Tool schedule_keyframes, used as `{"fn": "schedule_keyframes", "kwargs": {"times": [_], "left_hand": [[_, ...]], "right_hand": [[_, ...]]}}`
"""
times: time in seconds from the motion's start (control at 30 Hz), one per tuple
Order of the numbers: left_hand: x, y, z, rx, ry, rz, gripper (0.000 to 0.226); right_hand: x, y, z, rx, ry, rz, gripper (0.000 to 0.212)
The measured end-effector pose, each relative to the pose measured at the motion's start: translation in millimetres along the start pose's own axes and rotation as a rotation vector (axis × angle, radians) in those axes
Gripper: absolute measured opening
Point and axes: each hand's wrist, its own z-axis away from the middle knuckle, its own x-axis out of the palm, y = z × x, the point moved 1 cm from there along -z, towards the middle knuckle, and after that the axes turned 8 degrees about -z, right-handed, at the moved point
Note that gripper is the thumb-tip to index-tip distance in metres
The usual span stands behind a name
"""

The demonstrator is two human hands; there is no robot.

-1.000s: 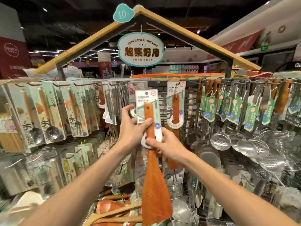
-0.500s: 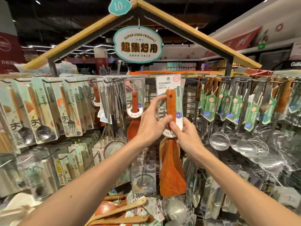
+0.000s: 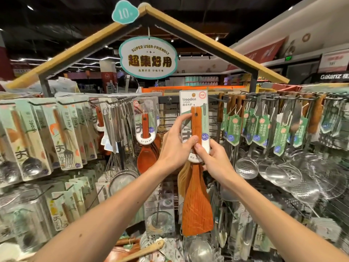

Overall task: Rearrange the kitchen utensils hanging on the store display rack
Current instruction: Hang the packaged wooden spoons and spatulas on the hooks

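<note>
Wooden turner [image 3: 196,201]: held up between both hands in front of the rack [image 3: 168,112]. It stands upright, wide end down. Its handle lies on a white card [image 3: 188,103] that says "Wooden".
Spoon packs [image 3: 28,140]: far to the left of the left hand, hanging in a row. Each clear pack has a spoon inside.
Fork pack [image 3: 64,137]: beside the spoon packs, a bit nearer the left hand, with a fork inside.
Whisks [image 3: 113,163]: left of the left hand, hanging bare among other metal tools.
Wooden spoon [image 3: 146,159]: just left of the left hand, hanging on its own card.
Left hand [image 3: 175,146]: thumb and fingers pinch the turner's handle and the card's left edge.
Right hand [image 3: 213,159]: thumb presses the handle low down; fingers curl behind the card.
Metal skimmers [image 3: 246,167]: right of the right hand, hanging with green tags.
In the way: a pale turner [image 3: 182,176] hangs right behind the held one, under the left hand.
Hard to see: whether the card is on a hook cannot be told. The right fingertips are hidden. Things at the bottom are blurry and cut off.
</note>
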Motion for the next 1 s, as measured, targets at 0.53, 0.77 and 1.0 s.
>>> {"fn": "schedule_keyframes", "kwargs": {"times": [0.53, 0.77, 1.0], "left_hand": [[10, -4, -1, -0.062, -0.031, -0.049, 0.058], [20, -20, -20, -0.070, -0.063, -0.100, 0.061], [25, -36, -35, -0.086, -0.117, -0.224, 0.066]], "right_hand": [[-12, 11, -6, 0.048, -0.010, 0.077, 0.017], [-11, 19, -34, 0.028, 0.094, 0.377, 0.034], [-9, 47, -66, 0.019, 0.119, 0.540, 0.036]]}}
